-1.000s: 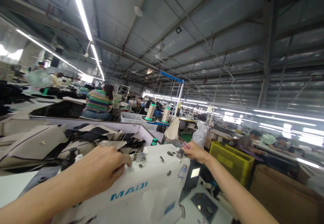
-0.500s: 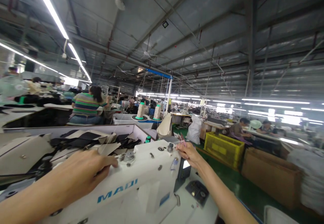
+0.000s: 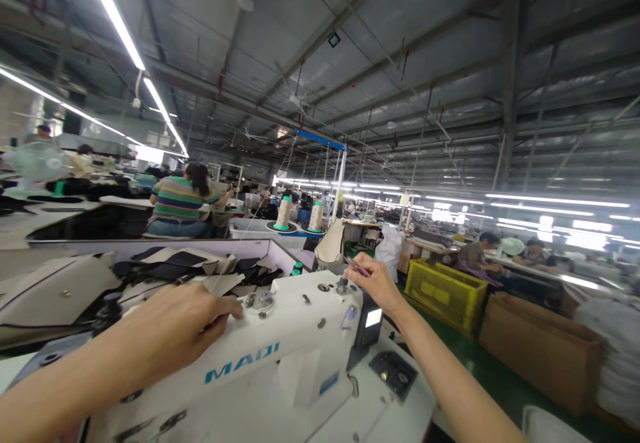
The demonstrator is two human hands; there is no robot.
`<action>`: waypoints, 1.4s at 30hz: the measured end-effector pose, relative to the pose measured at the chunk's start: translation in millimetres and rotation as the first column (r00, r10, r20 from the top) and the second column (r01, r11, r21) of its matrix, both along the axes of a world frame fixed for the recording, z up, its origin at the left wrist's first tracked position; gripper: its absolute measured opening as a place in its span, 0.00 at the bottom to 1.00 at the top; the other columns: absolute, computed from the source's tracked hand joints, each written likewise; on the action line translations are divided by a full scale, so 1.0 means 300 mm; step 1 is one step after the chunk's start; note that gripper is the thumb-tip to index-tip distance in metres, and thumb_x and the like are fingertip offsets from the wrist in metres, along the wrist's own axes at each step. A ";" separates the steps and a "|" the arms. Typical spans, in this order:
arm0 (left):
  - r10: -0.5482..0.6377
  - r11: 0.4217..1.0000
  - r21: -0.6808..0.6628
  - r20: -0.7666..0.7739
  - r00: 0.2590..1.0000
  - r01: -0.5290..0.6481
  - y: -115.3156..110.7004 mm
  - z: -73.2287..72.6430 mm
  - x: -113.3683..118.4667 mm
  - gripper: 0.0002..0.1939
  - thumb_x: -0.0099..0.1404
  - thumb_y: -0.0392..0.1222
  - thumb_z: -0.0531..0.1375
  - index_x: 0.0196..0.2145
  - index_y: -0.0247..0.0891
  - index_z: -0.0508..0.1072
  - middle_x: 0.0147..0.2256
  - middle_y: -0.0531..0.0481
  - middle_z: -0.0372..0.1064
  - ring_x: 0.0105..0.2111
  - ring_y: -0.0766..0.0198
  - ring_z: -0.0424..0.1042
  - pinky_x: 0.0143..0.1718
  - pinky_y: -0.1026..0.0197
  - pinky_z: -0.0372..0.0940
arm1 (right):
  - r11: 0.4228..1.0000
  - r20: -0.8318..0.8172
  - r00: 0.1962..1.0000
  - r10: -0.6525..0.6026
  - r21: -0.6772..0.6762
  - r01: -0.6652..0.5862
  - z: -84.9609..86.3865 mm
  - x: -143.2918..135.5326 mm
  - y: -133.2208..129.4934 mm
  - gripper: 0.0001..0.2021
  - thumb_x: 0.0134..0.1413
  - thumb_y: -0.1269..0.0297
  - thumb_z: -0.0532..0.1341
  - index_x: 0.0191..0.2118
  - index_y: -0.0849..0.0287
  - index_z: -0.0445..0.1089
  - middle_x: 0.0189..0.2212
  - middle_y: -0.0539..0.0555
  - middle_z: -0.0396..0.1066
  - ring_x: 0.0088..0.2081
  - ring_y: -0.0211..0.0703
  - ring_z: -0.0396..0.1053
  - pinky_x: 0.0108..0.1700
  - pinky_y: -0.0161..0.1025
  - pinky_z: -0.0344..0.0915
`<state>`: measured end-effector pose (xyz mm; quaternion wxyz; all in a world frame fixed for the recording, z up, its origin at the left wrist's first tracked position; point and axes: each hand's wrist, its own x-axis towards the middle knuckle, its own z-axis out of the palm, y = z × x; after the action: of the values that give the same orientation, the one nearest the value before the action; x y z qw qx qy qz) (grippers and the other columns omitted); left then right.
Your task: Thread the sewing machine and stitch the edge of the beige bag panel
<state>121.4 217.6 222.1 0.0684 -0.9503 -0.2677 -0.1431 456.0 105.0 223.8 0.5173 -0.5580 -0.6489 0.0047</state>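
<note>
A white sewing machine [image 3: 300,326] with blue lettering stands in front of me. Over the left part of its arm bends my left hand [image 3: 193,316], fingers curled, close to the metal tension knobs [image 3: 263,299]. A thin thread [image 3: 235,251] slants down behind this hand; whether the fingers pinch it is hidden. At the right end of the machine's top, my right hand [image 3: 374,281] is closed on small pinkish scissors [image 3: 359,267], tips pointing up and left. Its fingertips are just above a metal thread guide [image 3: 343,285].
Behind the machine, a bin [image 3: 270,251] holds beige and black pieces. Two thread cones [image 3: 315,217] stand beyond it. To the right are a yellow crate [image 3: 445,291] and a cardboard box [image 3: 540,343]. A co-worker in a striped top [image 3: 179,199] sits at the left.
The view has shifted slightly, so most things appear a little farther right. My right hand has turned, and the scissors lie flatter. The left hand stays over the machine's arm.
</note>
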 end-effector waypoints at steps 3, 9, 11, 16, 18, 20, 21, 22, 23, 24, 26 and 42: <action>-0.010 1.000 0.009 0.012 1.000 0.010 -0.003 0.002 0.002 0.21 0.66 0.39 0.47 0.45 0.51 0.77 0.37 0.42 0.76 0.39 0.46 0.75 0.41 0.45 0.67 | 1.000 0.132 0.991 0.001 -0.020 0.001 0.044 -0.061 0.019 0.06 0.47 0.64 0.67 0.25 0.59 0.75 0.32 0.49 0.63 0.31 0.36 0.61 0.35 0.34 0.57; 0.003 1.000 0.016 0.001 1.000 -0.003 0.028 -0.017 0.007 0.20 0.64 0.39 0.48 0.45 0.55 0.76 0.36 0.45 0.76 0.39 0.48 0.75 0.42 0.46 0.66 | 0.998 0.085 0.996 -0.032 -0.056 0.037 0.102 -0.067 0.126 0.06 0.45 0.64 0.67 0.25 0.61 0.75 0.34 0.53 0.72 0.34 0.41 0.67 0.37 0.35 0.61; 0.012 1.000 0.019 -0.009 1.000 -0.011 0.041 -0.025 0.006 0.20 0.65 0.40 0.48 0.45 0.56 0.76 0.36 0.45 0.76 0.39 0.48 0.75 0.41 0.47 0.66 | 0.995 0.006 0.999 -0.039 -0.097 0.040 0.126 -0.044 0.157 0.09 0.48 0.60 0.65 0.27 0.62 0.74 0.28 0.52 0.72 0.27 0.38 0.66 0.29 0.34 0.60; -0.003 0.999 0.037 0.002 1.000 0.003 0.044 -0.032 0.002 0.20 0.65 0.40 0.48 0.44 0.57 0.76 0.34 0.47 0.76 0.37 0.47 0.74 0.39 0.47 0.65 | 0.960 -0.140 0.989 -0.042 -0.281 0.002 0.177 0.004 0.183 0.14 0.62 0.59 0.58 0.29 0.63 0.67 0.16 0.42 0.60 0.12 0.26 0.44 0.15 0.29 0.43; -0.006 0.999 0.035 0.000 1.000 0.006 0.037 -0.027 0.001 0.20 0.65 0.39 0.48 0.44 0.58 0.75 0.34 0.48 0.76 0.38 0.47 0.74 0.39 0.47 0.65 | 0.949 -0.165 0.984 -0.068 -0.314 0.013 0.190 0.007 0.184 0.15 0.64 0.61 0.57 0.27 0.62 0.63 0.14 0.39 0.53 0.12 0.25 0.42 0.13 0.27 0.41; -0.007 0.999 0.035 0.000 1.000 0.007 0.028 -0.019 0.002 0.20 0.65 0.39 0.48 0.44 0.58 0.76 0.35 0.49 0.76 0.38 0.47 0.74 0.39 0.47 0.65 | 0.942 -0.173 0.982 -0.073 -0.336 0.011 0.199 -0.008 0.189 0.15 0.65 0.63 0.58 0.26 0.62 0.61 0.14 0.38 0.49 0.12 0.25 0.42 0.13 0.26 0.40; -0.004 0.999 0.035 0.002 1.000 0.004 0.023 -0.015 0.003 0.20 0.65 0.39 0.48 0.44 0.57 0.76 0.35 0.48 0.76 0.38 0.47 0.74 0.38 0.48 0.64 | 0.937 -0.173 0.983 -0.059 -0.351 -0.005 0.202 -0.023 0.194 0.14 0.64 0.64 0.59 0.26 0.62 0.61 0.15 0.38 0.49 0.12 0.25 0.43 0.13 0.26 0.41; -0.004 0.999 0.034 0.005 1.000 0.004 0.019 -0.011 0.005 0.20 0.65 0.39 0.48 0.44 0.57 0.76 0.34 0.48 0.76 0.37 0.47 0.74 0.38 0.48 0.64 | 0.929 -0.172 0.984 -0.037 -0.369 -0.029 0.204 -0.042 0.202 0.13 0.64 0.65 0.59 0.27 0.63 0.62 0.16 0.38 0.50 0.13 0.25 0.45 0.14 0.25 0.42; -0.005 1.000 0.029 0.009 1.000 0.005 0.016 -0.007 0.006 0.20 0.65 0.39 0.48 0.44 0.57 0.76 0.34 0.48 0.76 0.37 0.47 0.74 0.38 0.48 0.64 | 0.920 -0.172 0.985 -0.013 -0.389 -0.055 0.203 -0.063 0.214 0.12 0.63 0.66 0.60 0.28 0.63 0.62 0.16 0.39 0.51 0.14 0.25 0.46 0.14 0.25 0.43; -0.006 1.000 0.026 0.014 1.000 0.005 0.012 -0.003 0.007 0.20 0.65 0.39 0.49 0.44 0.56 0.76 0.34 0.48 0.76 0.37 0.47 0.74 0.38 0.48 0.64 | 0.909 -0.174 0.985 0.007 -0.409 -0.078 0.200 -0.083 0.228 0.12 0.63 0.66 0.60 0.28 0.63 0.63 0.17 0.40 0.53 0.15 0.25 0.48 0.14 0.25 0.44; -0.002 1.000 0.023 0.024 1.000 0.001 0.007 0.001 0.007 0.19 0.65 0.38 0.49 0.44 0.55 0.77 0.34 0.48 0.76 0.37 0.47 0.74 0.37 0.49 0.64 | 0.894 -0.182 0.983 0.015 -0.437 -0.095 0.189 -0.111 0.265 0.11 0.64 0.65 0.59 0.29 0.63 0.64 0.18 0.40 0.54 0.15 0.26 0.49 0.15 0.25 0.47; -0.002 0.999 0.032 0.038 0.999 0.000 0.010 -0.006 0.003 0.19 0.65 0.39 0.49 0.43 0.57 0.76 0.33 0.49 0.76 0.36 0.49 0.74 0.37 0.51 0.63 | 0.894 -0.276 0.859 -0.431 -0.259 0.366 0.268 0.241 0.320 0.13 0.64 0.60 0.59 0.48 0.62 0.67 0.42 0.55 0.69 0.37 0.41 0.70 0.38 0.41 0.71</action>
<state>122.1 220.6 220.3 0.0786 -0.9463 -0.2662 -0.1655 528.2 200.8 304.1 0.5490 -0.7205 -0.4202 0.0537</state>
